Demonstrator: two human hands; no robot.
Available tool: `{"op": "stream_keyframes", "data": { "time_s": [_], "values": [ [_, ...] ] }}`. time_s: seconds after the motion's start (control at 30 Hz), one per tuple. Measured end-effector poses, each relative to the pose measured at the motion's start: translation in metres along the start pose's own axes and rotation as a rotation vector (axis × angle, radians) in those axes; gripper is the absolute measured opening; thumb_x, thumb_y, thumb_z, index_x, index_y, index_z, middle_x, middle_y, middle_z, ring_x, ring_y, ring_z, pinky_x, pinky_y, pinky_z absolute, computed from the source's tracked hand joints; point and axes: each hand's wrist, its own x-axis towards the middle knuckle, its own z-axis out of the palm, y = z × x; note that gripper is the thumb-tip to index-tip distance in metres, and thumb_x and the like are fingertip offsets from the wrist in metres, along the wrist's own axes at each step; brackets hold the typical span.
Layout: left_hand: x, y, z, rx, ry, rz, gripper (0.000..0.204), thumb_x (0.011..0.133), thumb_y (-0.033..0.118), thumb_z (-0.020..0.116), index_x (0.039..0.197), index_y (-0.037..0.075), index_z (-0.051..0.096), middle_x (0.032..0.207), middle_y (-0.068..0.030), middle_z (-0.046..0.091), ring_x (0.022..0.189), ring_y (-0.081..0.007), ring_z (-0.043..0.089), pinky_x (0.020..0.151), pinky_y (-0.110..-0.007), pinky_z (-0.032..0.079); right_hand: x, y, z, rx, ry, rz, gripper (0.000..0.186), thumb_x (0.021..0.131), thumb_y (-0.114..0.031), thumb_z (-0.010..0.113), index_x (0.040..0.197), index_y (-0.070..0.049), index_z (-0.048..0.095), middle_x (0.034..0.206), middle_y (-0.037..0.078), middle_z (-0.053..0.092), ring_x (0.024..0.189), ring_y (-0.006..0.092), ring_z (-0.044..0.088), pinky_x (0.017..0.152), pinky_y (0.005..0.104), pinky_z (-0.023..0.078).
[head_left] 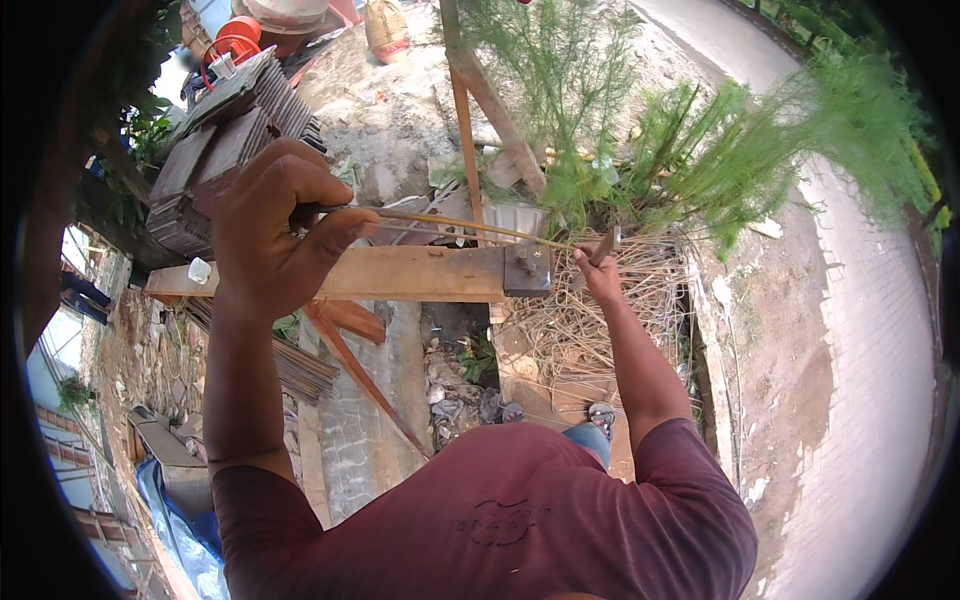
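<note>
Head-mounted, left one of a side-by-side fisheye pair. Looks steeply down and forward over the maroon shirt [500,470], upright, unmirrored. Sits close to the left hand [272,225], hence large in frame; looks farther out to the right hand [600,276], much smaller. Spans from shirt at the lower edge, across the wooden beam [410,274] mid-frame, to pale ground [400,105] up top. Bends the paved road [865,370] into a curve along the right side. Fades to black at the rim.
</note>
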Motion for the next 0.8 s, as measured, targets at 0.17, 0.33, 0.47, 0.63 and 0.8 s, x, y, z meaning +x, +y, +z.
{"op": "stream_keyframes", "data": {
  "time_s": [0.17, 0.33, 0.47, 0.63, 0.8],
  "values": [
    [-0.056, 0.031, 0.003, 0.053, 0.06, -0.304, 0.03, 0.073, 0.022, 0.078, 0.078, 0.002, 0.056, 0.072, -0.0064, 0.053, 0.059, -0.0116, 0.049, 0.051, -0.023, 0.039, -0.082, 0.034, 0.024, 0.028, 0.063, 0.107, 0.032, 0.089, -0.027, 0.065, 0.106, 0.0, 0.064, 0.083, 0.001, 0.061, 0.077, 0.0087, 0.053, 0.069, 0.0263, 0.044],
    [-0.094, 0.055, 0.005, 0.077, 0.086, -0.468, 0.032, 0.074, 0.026, 0.077, 0.078, 0.003, 0.056, 0.073, -0.0068, 0.054, 0.061, -0.0127, 0.052, 0.052, -0.024, 0.041, -0.191, 0.083, 0.057, -0.015, 0.061, 0.183, 0.033, 0.088, -0.026, 0.066, 0.108, 0.0, 0.063, 0.084, 0.001, 0.063, 0.078, 0.0092, 0.055, 0.072, 0.0259, 0.045],
    [-0.089, 0.051, -0.004, 0.038, 0.052, -0.387, 0.031, 0.072, 0.025, 0.078, 0.078, 0.004, 0.057, 0.071, -0.0062, 0.054, 0.059, -0.0139, 0.052, 0.051, -0.024, 0.042, -0.145, 0.068, 0.039, -0.02, 0.163, 0.146, 0.033, 0.089, -0.026, 0.064, 0.11, 0.0, 0.063, 0.083, 0.0, 0.061, 0.077, 0.0085, 0.053, 0.071, 0.0259, 0.045],
    [-0.066, 0.033, -0.004, 0.006, 0.046, -0.115, 0.031, 0.069, 0.023, 0.08, 0.078, 0.005, 0.056, 0.07, -0.0064, 0.054, 0.057, -0.0143, 0.051, 0.049, -0.025, 0.041, -0.011, 0.001, 0.002, -0.139, -0.062, 0.026, 0.042, 0.086, -0.032, 0.067, 0.118, -0.006, 0.06, 0.076, 0.002, 0.06, 0.071, 0.0109, 0.053, 0.068, 0.0277, 0.045],
    [-0.05, -0.006, -0.012, 0.109, 0.225, -0.076, 0.025, 0.072, 0.013, 0.078, 0.078, 0.003, 0.056, 0.07, -0.0051, 0.053, 0.061, -0.014, 0.05, 0.055, -0.024, 0.041, 0.035, -0.015, -0.014, -0.297, -0.046, -0.072, 0.047, 0.086, -0.034, 0.068, 0.122, -0.006, 0.058, 0.075, 0.001, 0.06, 0.071, 0.0101, 0.053, 0.067, 0.0268, 0.044]
  ]
}}
